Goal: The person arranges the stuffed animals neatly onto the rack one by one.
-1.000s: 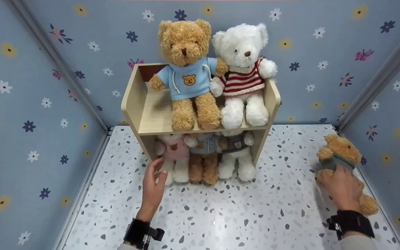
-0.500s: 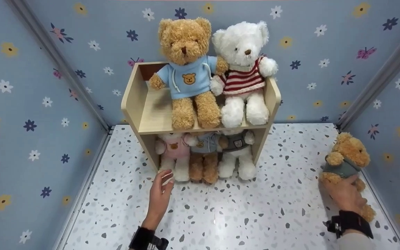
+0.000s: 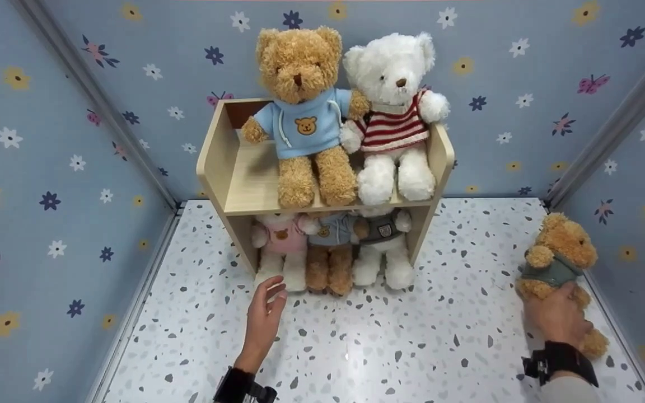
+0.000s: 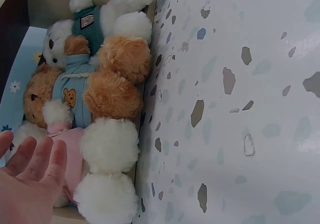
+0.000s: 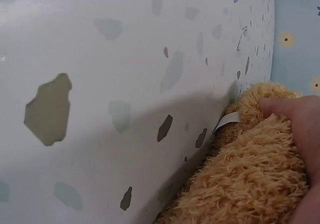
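The desk (image 3: 356,347) is white with grey and dark terrazzo flecks, closed in on three sides by blue walls (image 3: 59,184) printed with flowers and butterflies. A small wooden shelf (image 3: 227,168) stands at the back of the desk against the far wall and serves as the landmark here.

On top of the shelf sit a big brown bear in a blue hoodie (image 3: 304,117) and, touching it on the right, a big white bear in a red-striped sweater (image 3: 394,117). Under the shelf board three small bears sit side by side: a white bear in pink (image 3: 279,249), a brown bear in blue (image 3: 329,252) and a white bear in grey (image 3: 383,246).

The left hand (image 3: 265,316) is just in front of the shelf, below the white bear in pink, fingers straight and relaxed, holding nothing; the wrist view shows the fingertips (image 4: 47,156) close beside that bear, and whether they touch it cannot be told.

Well right of the shelf, near the right wall, the right hand (image 3: 556,316) grips the small brown bear in a green top (image 3: 560,260) around its lower body, fingers curled into the fur.
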`<state>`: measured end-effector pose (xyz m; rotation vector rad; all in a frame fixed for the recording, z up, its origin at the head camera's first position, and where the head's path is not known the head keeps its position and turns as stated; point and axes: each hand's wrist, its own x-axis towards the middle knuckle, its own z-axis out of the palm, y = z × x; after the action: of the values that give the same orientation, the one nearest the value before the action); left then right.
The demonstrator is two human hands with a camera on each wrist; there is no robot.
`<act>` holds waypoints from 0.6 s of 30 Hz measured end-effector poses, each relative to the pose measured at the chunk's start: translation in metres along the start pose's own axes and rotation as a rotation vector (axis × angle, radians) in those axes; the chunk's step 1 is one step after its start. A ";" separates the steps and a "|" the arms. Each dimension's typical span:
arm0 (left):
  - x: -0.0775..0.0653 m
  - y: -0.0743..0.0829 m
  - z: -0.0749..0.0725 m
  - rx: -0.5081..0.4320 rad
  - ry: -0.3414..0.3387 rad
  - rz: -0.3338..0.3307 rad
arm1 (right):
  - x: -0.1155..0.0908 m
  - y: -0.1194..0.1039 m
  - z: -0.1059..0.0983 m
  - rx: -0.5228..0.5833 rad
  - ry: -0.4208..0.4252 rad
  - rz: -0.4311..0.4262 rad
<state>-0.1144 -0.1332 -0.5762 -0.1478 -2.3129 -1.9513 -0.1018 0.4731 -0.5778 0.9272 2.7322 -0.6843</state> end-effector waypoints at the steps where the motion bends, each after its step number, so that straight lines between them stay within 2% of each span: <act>1: -0.001 0.000 0.000 0.001 -0.003 -0.004 | -0.001 0.002 0.001 -0.002 0.015 -0.011; 6: -0.001 0.000 0.003 -0.010 -0.015 -0.011 | -0.012 0.008 0.005 0.020 0.116 -0.056; 10: 0.001 0.000 0.005 -0.018 -0.015 -0.001 | -0.021 0.009 0.011 0.056 0.239 -0.097; 18: 0.003 0.001 0.011 -0.019 -0.016 0.013 | -0.029 0.003 0.021 0.170 0.359 -0.074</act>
<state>-0.1174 -0.1221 -0.5770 -0.1805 -2.2983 -1.9736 -0.0770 0.4495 -0.5884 1.0832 3.0725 -0.8482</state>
